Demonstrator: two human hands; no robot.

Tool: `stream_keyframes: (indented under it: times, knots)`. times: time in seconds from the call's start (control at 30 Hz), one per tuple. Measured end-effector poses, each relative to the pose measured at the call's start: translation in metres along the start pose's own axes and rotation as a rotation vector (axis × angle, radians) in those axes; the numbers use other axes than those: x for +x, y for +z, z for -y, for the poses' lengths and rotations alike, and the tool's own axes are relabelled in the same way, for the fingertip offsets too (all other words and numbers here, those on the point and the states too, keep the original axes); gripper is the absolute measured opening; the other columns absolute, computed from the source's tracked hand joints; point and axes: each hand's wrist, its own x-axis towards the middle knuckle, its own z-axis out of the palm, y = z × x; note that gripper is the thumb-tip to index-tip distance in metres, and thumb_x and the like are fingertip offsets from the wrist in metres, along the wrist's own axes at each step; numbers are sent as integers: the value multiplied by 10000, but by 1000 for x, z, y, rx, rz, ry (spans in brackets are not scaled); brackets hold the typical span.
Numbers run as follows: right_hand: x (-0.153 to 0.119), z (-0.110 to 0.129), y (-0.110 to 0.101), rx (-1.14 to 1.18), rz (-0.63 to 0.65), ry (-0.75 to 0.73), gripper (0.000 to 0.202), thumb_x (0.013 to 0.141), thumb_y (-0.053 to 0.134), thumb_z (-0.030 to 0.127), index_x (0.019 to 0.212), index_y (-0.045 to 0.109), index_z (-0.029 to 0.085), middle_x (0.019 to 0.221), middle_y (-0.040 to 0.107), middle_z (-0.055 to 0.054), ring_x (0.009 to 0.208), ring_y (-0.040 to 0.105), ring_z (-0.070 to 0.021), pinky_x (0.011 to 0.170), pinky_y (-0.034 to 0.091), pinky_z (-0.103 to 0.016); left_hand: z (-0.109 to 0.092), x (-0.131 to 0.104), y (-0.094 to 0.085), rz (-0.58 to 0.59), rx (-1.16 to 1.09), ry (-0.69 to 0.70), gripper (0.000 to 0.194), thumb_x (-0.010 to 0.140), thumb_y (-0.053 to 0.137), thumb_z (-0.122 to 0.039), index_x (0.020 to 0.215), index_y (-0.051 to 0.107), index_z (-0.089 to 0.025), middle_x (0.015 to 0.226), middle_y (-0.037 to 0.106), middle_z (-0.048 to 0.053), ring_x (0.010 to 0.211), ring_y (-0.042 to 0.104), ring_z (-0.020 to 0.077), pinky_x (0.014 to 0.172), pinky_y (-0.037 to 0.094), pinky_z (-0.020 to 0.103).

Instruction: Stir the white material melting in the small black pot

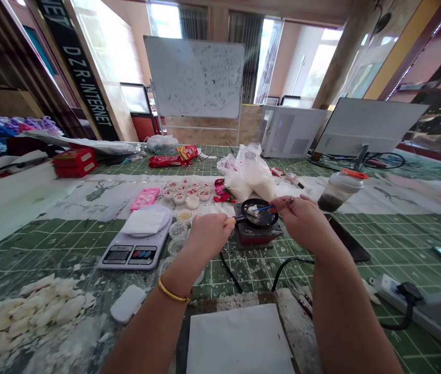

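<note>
My left hand (211,232) is closed around the handle of a small black frying pan (271,220). The pan rests on a small red and dark hot plate (254,239). In the pan lies a whitish lump (252,211), partly spread over the dark bottom. From the right, my right hand (300,217) pinches a thin blue stick (265,208) whose far end reaches into the pan at the lump. Just behind the pan stand plastic bags of white material (253,176). Left of my left hand, several clear cups (178,230) stand partly behind my forearm.
A digital kitchen scale (136,244) bears white sheets at the left. White flakes (33,311) are heaped front left. A lidded jar (339,191) stands right of my right hand. Black cables run before the hot plate; a power strip (418,301) lies front right. White paper (239,340) lies nearest me.
</note>
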Motion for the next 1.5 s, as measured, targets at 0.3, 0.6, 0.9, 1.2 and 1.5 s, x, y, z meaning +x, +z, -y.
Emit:
stream_keyframes:
  times: [0.3,0.6,0.9,1.2,1.5]
  knots:
    - [1,2,1,-14,-41,-16,308,881,368,333,832,643,204,844,696,-20,904,606,-169,1034,217,-409,-1,-1,0,2,12,-1,351,895,343,-373,848,637,-186,850,688,64,768,604,174,640,364,269]
    - [0,1,1,-19,-42,-25,343,881,339,334,808,648,204,864,694,-34,921,597,-184,1022,213,-423,-2,-2,-1,6,8,7,361,900,335,-375,860,637,-181,869,686,73,780,601,176,666,376,274]
    - [2,1,-1,-26,-11,5,360,885,325,343,805,646,202,900,687,-38,981,575,-188,1035,188,-407,-2,-1,-2,19,-15,12,351,902,330,-358,862,638,-195,851,678,61,758,596,176,680,377,283]
    - [2,1,0,-17,-3,-12,373,891,315,339,793,651,209,889,692,-32,938,588,-185,1026,199,-418,-2,-1,-2,16,3,-3,357,900,339,-377,862,636,-184,859,689,65,800,609,186,664,368,279]
    - [2,0,1,7,-22,-21,359,883,332,338,784,653,213,885,693,-29,929,593,-187,1021,205,-423,-3,-2,-2,15,16,0,372,902,326,-382,840,630,-178,855,687,75,793,610,187,681,376,286]
